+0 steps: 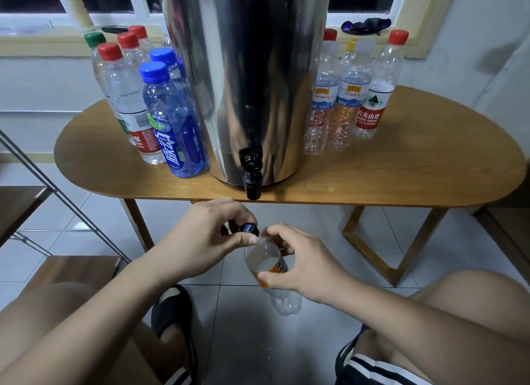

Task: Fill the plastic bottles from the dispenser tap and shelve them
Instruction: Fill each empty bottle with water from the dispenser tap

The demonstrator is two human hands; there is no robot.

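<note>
Bare knees (51, 307) and a dark slipper (172, 310) frame the floor, and above them both hands work on one orange-labelled bottle (262, 260), held low in front of the bench (401, 172), just below and slightly short of the black tap (252, 178). The right hand (298, 261) has its grip closed round the bottle's body, thumb on the label. The left hand (200, 241) pinches the black cap (249, 229) at the bottle's mouth between thumb and fingers. The bottle looks clear and empty, so I judge the cap is coming off before filling, though whether it is being loosened or tightened cannot be told. On the bench, left of the steel dispenser (246, 83), a capped cluster (126, 97) with red, green and blue lids appears to hold water, probably filled already. The capped group on the right (344, 106) looks empty and waiting. A wooden shelf (71, 270) in a metal frame at the left shows no bottles in the part in view, so shelving seems not yet started. The task looks partly done: several bottles remain to fill, and all remain to shelve.
</note>
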